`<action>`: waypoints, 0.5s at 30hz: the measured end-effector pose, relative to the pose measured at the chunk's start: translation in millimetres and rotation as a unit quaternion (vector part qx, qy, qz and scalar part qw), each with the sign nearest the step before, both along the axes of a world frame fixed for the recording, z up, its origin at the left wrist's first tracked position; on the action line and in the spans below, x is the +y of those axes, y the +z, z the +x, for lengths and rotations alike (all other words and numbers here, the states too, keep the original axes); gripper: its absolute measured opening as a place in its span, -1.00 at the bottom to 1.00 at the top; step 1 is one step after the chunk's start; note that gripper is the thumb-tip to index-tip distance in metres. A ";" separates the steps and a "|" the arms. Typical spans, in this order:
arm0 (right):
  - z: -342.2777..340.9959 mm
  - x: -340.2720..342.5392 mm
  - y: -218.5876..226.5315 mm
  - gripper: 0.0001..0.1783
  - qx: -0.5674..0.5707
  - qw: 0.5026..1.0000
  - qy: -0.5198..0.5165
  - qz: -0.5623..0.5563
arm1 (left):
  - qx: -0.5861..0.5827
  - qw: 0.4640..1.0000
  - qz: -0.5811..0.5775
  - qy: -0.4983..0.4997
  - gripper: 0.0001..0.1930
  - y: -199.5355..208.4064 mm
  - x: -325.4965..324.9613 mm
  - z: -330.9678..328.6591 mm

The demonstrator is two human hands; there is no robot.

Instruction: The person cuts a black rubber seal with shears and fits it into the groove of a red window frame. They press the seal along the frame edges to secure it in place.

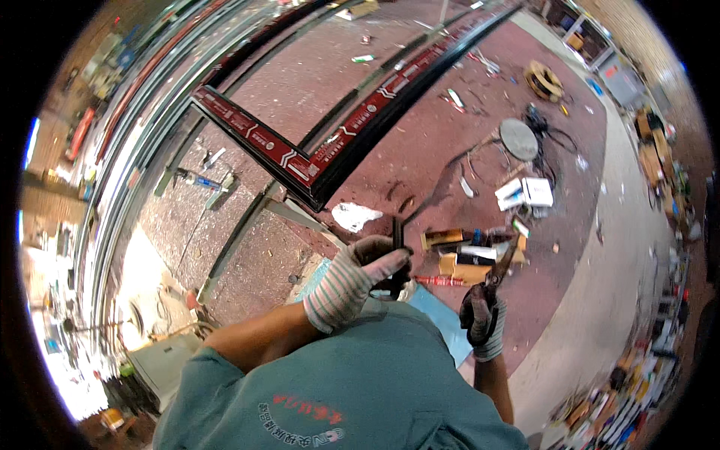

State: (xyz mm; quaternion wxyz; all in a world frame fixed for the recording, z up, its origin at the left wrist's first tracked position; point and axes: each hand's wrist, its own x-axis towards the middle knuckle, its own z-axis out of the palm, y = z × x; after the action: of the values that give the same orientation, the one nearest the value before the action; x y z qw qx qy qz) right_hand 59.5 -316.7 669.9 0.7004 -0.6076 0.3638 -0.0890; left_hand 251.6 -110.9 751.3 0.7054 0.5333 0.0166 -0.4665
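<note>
My left hand (pixel 358 279), in a striped work glove, is closed on a black strip (pixel 398 231) that looks like rubber gasket. Its thumb and fingers pinch the strip in front of my chest, and a short end points upward. Lower and to the right, my right hand (pixel 484 319) wears a glove with a dark palm and grips a pair of scissors (pixel 504 264). The blades point up and away, apart from the strip. Ahead of my hands lies a dark frame (pixel 330 176) covered with red printed film, its near corner beyond my left hand.
The frame rests on metal supports (pixel 240 238). Long metal profiles (pixel 139 127) are stacked at left. An opened cardboard box (pixel 469 271), a white box (pixel 535 191), a round disc (pixel 519 139) and a cable spool (pixel 544 81) lie on the reddish floor. Clutter lines the right wall.
</note>
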 end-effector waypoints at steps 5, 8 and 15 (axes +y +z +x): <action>101.8 -64.2 -1.5 -0.66 -0.028 0.958 0.206 -0.200 | -0.011 0.993 -0.039 0.107 -0.70 -1.0 20.6 -9.8; 177.3 -59.8 -2.5 -0.58 -0.022 0.918 0.276 -0.285 | -0.031 0.978 -0.023 0.205 -0.70 1.5 49.3 -11.9; 345.5 15.5 -7.9 -0.66 0.009 0.737 0.466 -0.489 | 0.001 0.941 -0.064 0.332 -0.71 -27.0 80.9 9.8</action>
State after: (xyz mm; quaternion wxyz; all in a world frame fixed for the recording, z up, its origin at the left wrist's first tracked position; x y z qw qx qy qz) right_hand 405.0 -301.2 662.0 0.2569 -0.9610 -0.0518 0.0884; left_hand 261.5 -30.0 724.3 0.8530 0.4503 0.1636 -0.2068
